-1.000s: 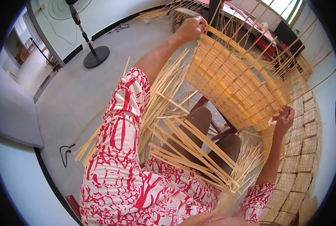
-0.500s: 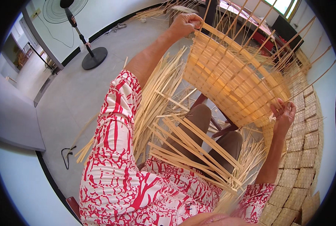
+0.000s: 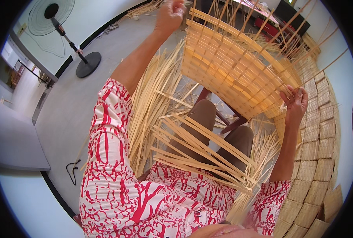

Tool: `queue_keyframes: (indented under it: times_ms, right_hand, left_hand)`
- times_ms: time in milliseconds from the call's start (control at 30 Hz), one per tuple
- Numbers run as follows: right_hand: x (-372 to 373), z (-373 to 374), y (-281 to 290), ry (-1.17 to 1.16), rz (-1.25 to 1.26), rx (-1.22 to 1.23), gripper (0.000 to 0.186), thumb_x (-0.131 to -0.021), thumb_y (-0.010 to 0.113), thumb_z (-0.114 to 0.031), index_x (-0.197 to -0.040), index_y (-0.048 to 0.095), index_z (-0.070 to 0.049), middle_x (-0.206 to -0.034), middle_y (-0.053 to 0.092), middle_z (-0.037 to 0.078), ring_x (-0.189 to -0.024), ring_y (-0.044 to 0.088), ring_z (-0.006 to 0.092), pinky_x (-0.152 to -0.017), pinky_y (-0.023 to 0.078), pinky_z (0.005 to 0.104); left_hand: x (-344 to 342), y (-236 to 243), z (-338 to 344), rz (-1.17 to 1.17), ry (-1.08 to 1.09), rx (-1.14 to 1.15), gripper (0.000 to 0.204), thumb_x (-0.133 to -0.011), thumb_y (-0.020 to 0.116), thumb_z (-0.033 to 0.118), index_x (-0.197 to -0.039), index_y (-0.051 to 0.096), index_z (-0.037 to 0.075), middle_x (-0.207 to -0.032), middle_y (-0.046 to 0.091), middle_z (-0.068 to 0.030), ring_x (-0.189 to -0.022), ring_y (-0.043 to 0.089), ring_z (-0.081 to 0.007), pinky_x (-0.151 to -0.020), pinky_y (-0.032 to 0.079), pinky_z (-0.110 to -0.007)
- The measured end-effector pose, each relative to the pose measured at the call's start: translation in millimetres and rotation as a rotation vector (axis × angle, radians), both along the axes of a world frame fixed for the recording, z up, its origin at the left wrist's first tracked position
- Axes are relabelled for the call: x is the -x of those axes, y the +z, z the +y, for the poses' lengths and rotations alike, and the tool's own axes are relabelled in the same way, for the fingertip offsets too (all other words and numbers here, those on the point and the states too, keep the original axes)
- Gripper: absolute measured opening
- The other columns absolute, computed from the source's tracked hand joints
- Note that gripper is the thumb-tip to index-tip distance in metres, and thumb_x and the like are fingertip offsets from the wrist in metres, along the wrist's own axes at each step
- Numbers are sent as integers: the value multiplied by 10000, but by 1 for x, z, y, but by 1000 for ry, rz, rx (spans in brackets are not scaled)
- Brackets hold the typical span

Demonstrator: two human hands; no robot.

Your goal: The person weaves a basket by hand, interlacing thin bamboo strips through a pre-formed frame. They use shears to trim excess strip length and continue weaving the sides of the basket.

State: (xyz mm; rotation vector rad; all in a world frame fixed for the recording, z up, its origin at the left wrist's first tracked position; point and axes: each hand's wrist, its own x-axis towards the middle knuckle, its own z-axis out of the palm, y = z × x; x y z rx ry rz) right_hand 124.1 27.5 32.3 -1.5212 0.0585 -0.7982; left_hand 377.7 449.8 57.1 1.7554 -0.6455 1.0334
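A half-woven bamboo basket (image 3: 232, 67) stands tilted in front of me, with thin upright stakes (image 3: 246, 22) rising from its upper rim. My right hand (image 3: 296, 104) pinches the basket's right upper corner between thumb and fingers. Beyond the upper left corner, my left hand (image 3: 169, 16) is raised, its fingers curled together near the picture's top edge. What those fingers hold, if anything, is hidden. A loose flat strip (image 3: 216, 20) runs along the upper rim among the stakes. Several flat bamboo strips (image 3: 208, 148) lie across my lap.
Long bamboo strips (image 3: 152, 103) are heaped on the floor left of my legs. Dark red wooden legs (image 3: 234, 126) stand below the basket. Stacked woven pieces (image 3: 309, 174) line the right wall. A standing fan (image 3: 88, 64) is at the far left, and a black cord (image 3: 71, 172) lies nearby.
My left hand has come away from the basket's left corner, moving up and left. My right hand keeps its hold at the right corner. The whole view has shifted slightly.
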Motion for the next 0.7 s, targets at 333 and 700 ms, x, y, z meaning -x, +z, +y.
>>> queue_keyframes:
  times_ms: [333, 700]
  right_hand:
    - [-2, 10, 3, 15, 0, 1, 156, -1056, 449, -186, -1114, 490, -47, -1051, 667, 191, -885, 705, 246, -757, 634, 383]
    - [-17, 15, -1, -111, -47, 89, 133, -1050, 458, -152, -1086, 481, -25, -1015, 658, 152, -811, 707, 260, -744, 617, 348]
  left_hand:
    - [67, 39, -90, -145, -238, -498, 130, -844, 599, 124, -884, 706, 60, -781, 683, -190, -788, 678, -374, -699, 539, -438]
    - [63, 22, -95, -50, -37, -703, 56, -781, 606, 93, -807, 652, 78, -730, 672, -180, -739, 676, -381, -666, 525, -492]
